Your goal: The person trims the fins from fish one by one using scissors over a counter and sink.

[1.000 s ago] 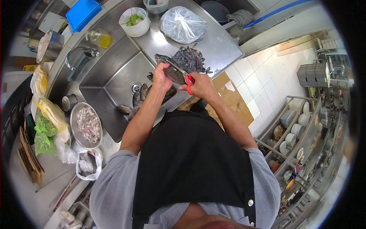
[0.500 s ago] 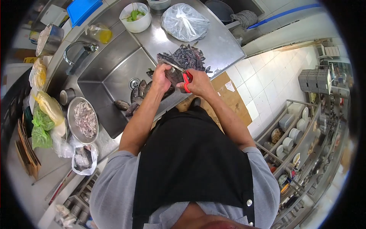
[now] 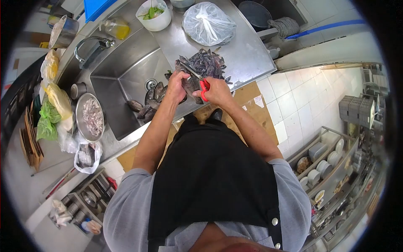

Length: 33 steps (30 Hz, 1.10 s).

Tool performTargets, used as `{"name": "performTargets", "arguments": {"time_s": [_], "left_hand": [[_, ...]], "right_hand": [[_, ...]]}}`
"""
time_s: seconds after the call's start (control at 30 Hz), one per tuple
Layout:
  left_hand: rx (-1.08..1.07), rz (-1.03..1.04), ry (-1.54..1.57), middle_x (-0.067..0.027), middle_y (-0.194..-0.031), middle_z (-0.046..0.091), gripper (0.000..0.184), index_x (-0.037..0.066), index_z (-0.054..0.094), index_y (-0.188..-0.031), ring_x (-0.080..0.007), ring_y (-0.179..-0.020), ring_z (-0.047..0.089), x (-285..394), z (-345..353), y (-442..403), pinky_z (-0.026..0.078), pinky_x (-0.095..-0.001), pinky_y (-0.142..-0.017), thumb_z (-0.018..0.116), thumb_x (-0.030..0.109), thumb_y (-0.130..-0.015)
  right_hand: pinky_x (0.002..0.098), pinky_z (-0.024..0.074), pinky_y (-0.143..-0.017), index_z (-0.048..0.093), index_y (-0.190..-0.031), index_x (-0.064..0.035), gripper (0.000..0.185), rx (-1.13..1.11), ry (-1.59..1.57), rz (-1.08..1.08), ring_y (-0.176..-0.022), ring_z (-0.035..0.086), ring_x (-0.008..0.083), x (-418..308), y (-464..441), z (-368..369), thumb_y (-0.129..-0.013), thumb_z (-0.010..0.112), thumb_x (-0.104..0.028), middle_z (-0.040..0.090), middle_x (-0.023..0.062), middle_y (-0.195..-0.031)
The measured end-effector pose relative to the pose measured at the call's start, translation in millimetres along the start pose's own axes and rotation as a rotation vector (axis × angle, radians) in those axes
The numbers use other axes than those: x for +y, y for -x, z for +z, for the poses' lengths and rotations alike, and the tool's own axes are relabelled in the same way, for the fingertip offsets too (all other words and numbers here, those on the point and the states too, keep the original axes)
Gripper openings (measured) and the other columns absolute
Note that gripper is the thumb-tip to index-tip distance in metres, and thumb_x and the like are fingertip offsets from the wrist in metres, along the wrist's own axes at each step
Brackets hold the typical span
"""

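My left hand (image 3: 178, 85) is closed around a dark fish (image 3: 191, 87) over the front rim of the steel sink (image 3: 110, 98). In my right hand (image 3: 217, 91) are red-handled scissors (image 3: 204, 87), their blades lying along the fish's upper side near its head end. Whether the blades touch the fish is unclear. Just beyond the hands, a heap of dark cut fish pieces, apparently fins (image 3: 208, 63), is piled on the steel counter (image 3: 247, 54). Several whole dark fish (image 3: 145, 111) lie in the sink beside my left forearm.
A steel bowl of pale sliced seafood (image 3: 91, 122) stands left of the sink. The tap (image 3: 94, 40) arches over its far side. At the back are a white tub (image 3: 156, 23) and a knotted plastic bag (image 3: 208, 25). Cardboard (image 3: 252, 113) covers the floor; shelves (image 3: 323, 168) stand right.
The camera view has shifted slightly. The scissor blades now extend along the fish towards its head, where before they were largely hidden. Both hands keep their hold.
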<state>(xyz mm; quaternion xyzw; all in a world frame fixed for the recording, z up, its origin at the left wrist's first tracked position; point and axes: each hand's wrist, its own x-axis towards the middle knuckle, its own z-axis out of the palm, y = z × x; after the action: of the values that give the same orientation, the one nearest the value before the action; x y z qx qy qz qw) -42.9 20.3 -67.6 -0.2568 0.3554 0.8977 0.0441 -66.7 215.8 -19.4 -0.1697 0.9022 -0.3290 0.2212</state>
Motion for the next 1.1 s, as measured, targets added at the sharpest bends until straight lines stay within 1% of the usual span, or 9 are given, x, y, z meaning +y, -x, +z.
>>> {"name": "performTargets", "arguments": {"time_s": [0.4,0.53,0.6,0.67,0.83,0.9,0.97,1.0,1.1], "left_hand": [[0.097,-0.052,-0.355,-0.0086,-0.105,0.069,0.029,0.004,0.067,-0.11,-0.021,-0.093,0.067,22,-38,-9,0.055,-0.0367,-0.084,0.067,0.007,-0.081],[0.332,0.052,-0.949,-0.0116,-0.117,0.073,0.041,0.001,0.068,-0.125,-0.0222,-0.103,0.07,58,-58,13,0.055,-0.0359,-0.091,0.072,0.018,-0.088],[0.35,0.065,-0.942,-0.0144,-0.118,0.074,0.044,-0.001,0.069,-0.125,-0.024,-0.107,0.069,60,-88,10,0.053,-0.0359,-0.096,0.075,0.023,-0.089],[0.38,0.098,-1.051,-0.0192,-0.124,0.074,0.047,-0.001,0.072,-0.126,-0.0275,-0.109,0.069,79,-112,14,0.05,-0.0359,-0.099,0.074,0.035,-0.095],[0.698,0.301,-1.08,-0.0153,-0.104,0.075,0.036,-0.002,0.072,-0.107,-0.0259,-0.086,0.067,113,-199,61,0.052,-0.0383,-0.081,0.061,0.032,-0.104],[0.806,0.483,-0.777,-0.0122,-0.099,0.072,0.032,-0.002,0.069,-0.101,-0.0201,-0.077,0.064,107,-231,98,0.052,-0.0361,-0.071,0.058,0.028,-0.104],[0.846,0.631,-0.728,-0.0104,-0.105,0.072,0.017,0.0,0.066,-0.107,-0.0154,-0.068,0.062,89,-267,140,0.053,-0.0322,-0.064,0.06,0.013,-0.099],[0.838,0.536,-0.687,-0.0122,-0.127,0.066,0.013,0.0,0.062,-0.109,-0.0154,-0.086,0.068,90,-275,171,0.056,-0.0292,-0.067,0.063,0.007,-0.097],[1.111,0.566,-0.764,-0.01,-0.115,0.072,0.02,0.001,0.064,-0.112,-0.0167,-0.085,0.068,89,-324,245,0.054,-0.0307,-0.068,0.068,0.006,-0.093]], "right_hand": [[0.0476,0.0545,-0.073,0.063,-0.078,0.0005,0.071,-0.099,-0.066,-0.106,-0.076,0.07,0.04,47,-8,-3,-0.068,0.091,-0.064,0.069,0.0204,-0.075],[0.0414,0.0555,-0.074,0.07,-0.091,0.0009,0.062,-0.221,-0.252,0.072,-0.075,0.07,0.0286,68,-4,-13,-0.073,0.091,-0.054,0.071,0.015,-0.078],[0.0374,0.0558,-0.078,0.076,-0.111,-0.0002,0.063,-0.178,-0.261,0.033,-0.08,0.07,0.0221,85,-9,-3,-0.074,0.092,-0.049,0.073,0.014,-0.086],[0.0359,0.0554,-0.079,0.076,-0.113,-0.0005,0.063,-0.188,-0.248,0.077,-0.081,0.069,0.0203,74,-5,-10,-0.075,0.092,-0.048,0.073,0.0134,-0.088],[0.0321,0.0543,-0.078,0.076,-0.116,-0.001,0.06,-0.117,-0.291,0.087,-0.082,0.066,0.0162,73,-3,2,-0.077,0.093,-0.044,0.074,0.0096,-0.092],[0.0308,0.0539,-0.076,0.074,-0.119,-0.0002,0.059,-0.047,-0.364,0.057,-0.082,0.066,0.0157,72,-6,11,-0.079,0.093,-0.04,0.074,0.0072,-0.095],[0.0295,0.0529,-0.073,0.071,-0.124,0.0008,0.059,-0.108,-0.278,0.157,-0.081,0.064,0.0139,59,-10,13,-0.082,0.092,-0.036,0.073,0.0052,-0.095],[0.0287,0.0525,-0.071,0.069,-0.126,0.0011,0.059,-0.141,-0.323,0.193,-0.08,0.063,0.013,50,-13,14,-0.083,0.091,-0.033,0.072,0.005,-0.095],[0.0266,0.0511,-0.065,0.064,-0.132,0.0018,0.058,-0.14,-0.426,0.213,-0.076,0.062,0.0107,28,-29,30,-0.088,0.088,-0.027,0.07,0.0036,-0.097]]}}
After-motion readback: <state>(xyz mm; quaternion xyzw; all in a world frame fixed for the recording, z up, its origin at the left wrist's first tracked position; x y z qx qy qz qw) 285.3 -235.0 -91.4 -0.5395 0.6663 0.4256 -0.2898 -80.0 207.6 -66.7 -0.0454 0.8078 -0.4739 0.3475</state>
